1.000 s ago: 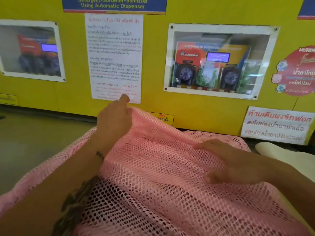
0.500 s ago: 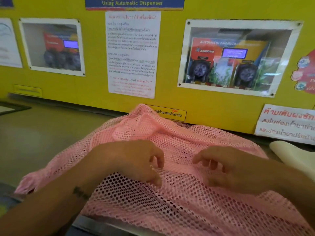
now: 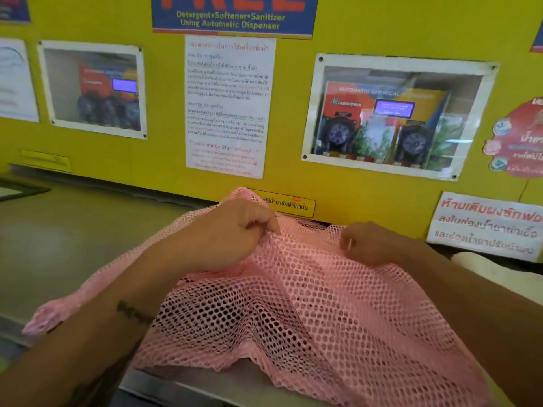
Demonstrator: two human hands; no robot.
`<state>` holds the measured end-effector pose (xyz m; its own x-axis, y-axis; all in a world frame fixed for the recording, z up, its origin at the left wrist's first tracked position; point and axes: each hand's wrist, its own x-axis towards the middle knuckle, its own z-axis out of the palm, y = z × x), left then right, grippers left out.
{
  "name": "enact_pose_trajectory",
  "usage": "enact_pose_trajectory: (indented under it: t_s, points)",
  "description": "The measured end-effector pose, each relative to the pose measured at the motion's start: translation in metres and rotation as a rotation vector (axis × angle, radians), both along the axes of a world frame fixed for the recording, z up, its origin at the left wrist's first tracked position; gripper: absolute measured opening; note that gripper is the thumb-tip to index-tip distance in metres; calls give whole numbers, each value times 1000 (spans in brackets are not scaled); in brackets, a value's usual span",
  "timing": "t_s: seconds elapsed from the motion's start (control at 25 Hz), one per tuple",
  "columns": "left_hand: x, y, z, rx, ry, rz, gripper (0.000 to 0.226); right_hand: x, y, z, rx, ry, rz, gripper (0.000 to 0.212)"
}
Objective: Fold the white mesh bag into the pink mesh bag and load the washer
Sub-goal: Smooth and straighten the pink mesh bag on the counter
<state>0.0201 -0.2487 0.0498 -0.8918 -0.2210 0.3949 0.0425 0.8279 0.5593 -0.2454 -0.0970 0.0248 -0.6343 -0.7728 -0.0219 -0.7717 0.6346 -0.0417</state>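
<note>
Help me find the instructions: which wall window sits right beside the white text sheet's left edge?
The left dispenser window; the other window sits right of the white text sheet.

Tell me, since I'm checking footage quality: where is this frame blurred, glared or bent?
Head view: pink mesh bag sharp; left window blurred; right window shows reflections; wall signs bow toward the wide-angle edges.

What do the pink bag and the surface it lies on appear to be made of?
Pink mesh bag: soft open-weave netting, probably synthetic; regular round holes show dark through it, and it drapes and bunches where the left hand pinches it. Countertop: smooth, dull grey-beige, with a metal-looking front edge; it could be steel or laminate.
</note>
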Motion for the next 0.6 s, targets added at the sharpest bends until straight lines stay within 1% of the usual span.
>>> enact_pose_trajectory:
  t_s: [0.04,0.12,0.16,0.2,0.24,0.28,0.32,0.36,0.4,0.44,0.48,0.52,0.56,0.6]
  points:
    - [2,-3,-1,20,0,-6,43,-2,2,-5,19,35,7,9]
    - [5,-12,2,34,10,-10,44,-3,11,-4,-33,105,15,8]
    - [6,-17,4,-1,24,-4,44,-4,18,4,-98,155,-10,8]
    - [6,-19,8,-59,51,10,42,-6,26,17,-203,219,-58,8]
    - [5,-24,12,-136,85,40,38,-8,37,32,-263,297,-129,8]
    - [5,-30,16,-225,109,86,35,-11,49,48,-271,336,-195,8]
    - [6,-38,20,-313,110,143,35,-16,62,64,-189,340,-237,11]
    - [8,-48,25,-393,61,210,37,-19,77,76,-44,259,-288,19]
    - [13,-58,29,-441,-34,297,37,-20,92,85,165,129,-341,24]
    - [21,-66,33,-442,-141,388,36,-18,103,90,303,12,-394,24]
    - [27,-72,37,-412,-207,458,33,-15,110,92,349,-83,-422,22]
    - [31,-74,40,-373,-200,503,28,-12,111,93,332,-135,-431,20]
    - [30,-77,41,-330,-129,521,26,-13,108,91,310,-66,-382,18]
    - [27,-75,41,-271,-36,525,25,-14,103,89,262,58,-308,21]
